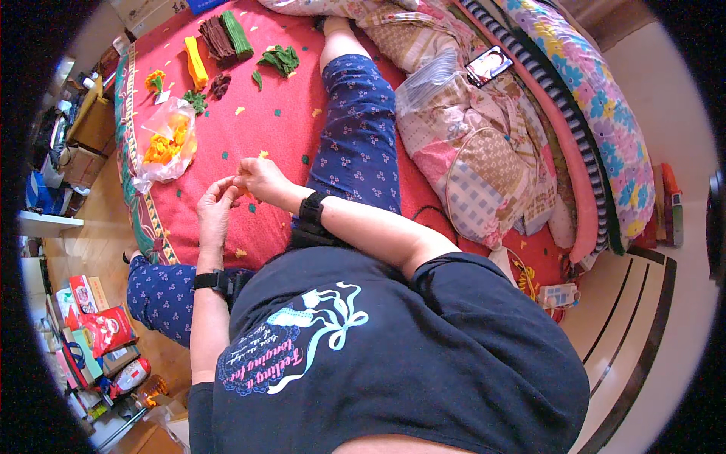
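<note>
My left hand [217, 203] and my right hand [262, 181] meet above the red bedspread [280, 136], their fingertips pinched together. Between them is something tiny that I cannot make out, with a hint of orange below the fingers. Left of the hands, a clear plastic bag [144, 175] holds fuzzy yellow-orange pieces [168, 144]. Beyond it lie bundles of fuzzy stems: a yellow bundle [195, 63], a brown bundle [218, 39] and a green bundle [237, 35]. Nearby are a dark green pile [280, 60], a small green clump [195, 102], a brown clump [221, 85] and an orange-and-green piece [155, 81].
My leg in blue patterned trousers [355, 129] stretches across the bed. On the right, a patchwork quilt [484, 166] carries a lit phone [489, 66], beside a rolled floral quilt [609, 113]. Boxes and a red packet [108, 331] crowd the floor at left.
</note>
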A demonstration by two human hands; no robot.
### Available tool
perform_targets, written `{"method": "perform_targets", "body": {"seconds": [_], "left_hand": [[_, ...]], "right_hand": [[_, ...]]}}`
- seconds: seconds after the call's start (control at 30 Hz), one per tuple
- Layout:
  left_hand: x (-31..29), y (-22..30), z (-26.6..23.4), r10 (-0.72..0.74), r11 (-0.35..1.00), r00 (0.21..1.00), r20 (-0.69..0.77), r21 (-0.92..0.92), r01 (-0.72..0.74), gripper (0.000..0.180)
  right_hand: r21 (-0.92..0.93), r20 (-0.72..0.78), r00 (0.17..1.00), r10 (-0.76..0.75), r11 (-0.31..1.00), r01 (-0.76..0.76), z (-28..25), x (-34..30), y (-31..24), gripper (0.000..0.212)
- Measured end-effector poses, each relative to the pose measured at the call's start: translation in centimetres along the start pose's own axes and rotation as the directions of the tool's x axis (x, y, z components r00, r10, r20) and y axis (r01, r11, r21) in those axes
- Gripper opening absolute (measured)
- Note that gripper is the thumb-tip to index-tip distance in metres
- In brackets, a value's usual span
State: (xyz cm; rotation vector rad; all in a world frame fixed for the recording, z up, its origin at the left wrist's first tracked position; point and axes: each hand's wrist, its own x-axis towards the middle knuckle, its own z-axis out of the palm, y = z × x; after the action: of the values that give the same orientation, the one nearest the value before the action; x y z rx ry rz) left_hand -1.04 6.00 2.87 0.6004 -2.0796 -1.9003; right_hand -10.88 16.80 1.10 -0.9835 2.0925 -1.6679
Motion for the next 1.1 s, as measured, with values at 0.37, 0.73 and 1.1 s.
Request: {"method": "perform_targets", "body": {"seconds": [0.37, 0.73, 1.1], "left_hand": [[-0.7, 1.2, -0.1, 0.15, 0.949, 0.988, -0.034, 0.284, -0.135, 0.007], [-0.9, 2.2, 0.0, 0.248, 0.889, 0.968, -0.032, 0.405, -0.214, 0.005], [-0.9, 1.5, -0.2, 0.071, 0.978, 0.997, -0.008, 0.196, -0.069, 0.007]], "right_hand": [[0.276, 0.166, 0.964, 0.206, 0.929, -0.246, -0.7, -0.5, -1.9, 0.015], [0.227, 0.147, 0.966, 0.213, 0.943, -0.243, -1.2, -0.6, -2.3, 0.014], [0.242, 0.196, 0.958, 0.21, 0.936, -0.255, -1.3, -0.5, -1.8, 0.014]]}}
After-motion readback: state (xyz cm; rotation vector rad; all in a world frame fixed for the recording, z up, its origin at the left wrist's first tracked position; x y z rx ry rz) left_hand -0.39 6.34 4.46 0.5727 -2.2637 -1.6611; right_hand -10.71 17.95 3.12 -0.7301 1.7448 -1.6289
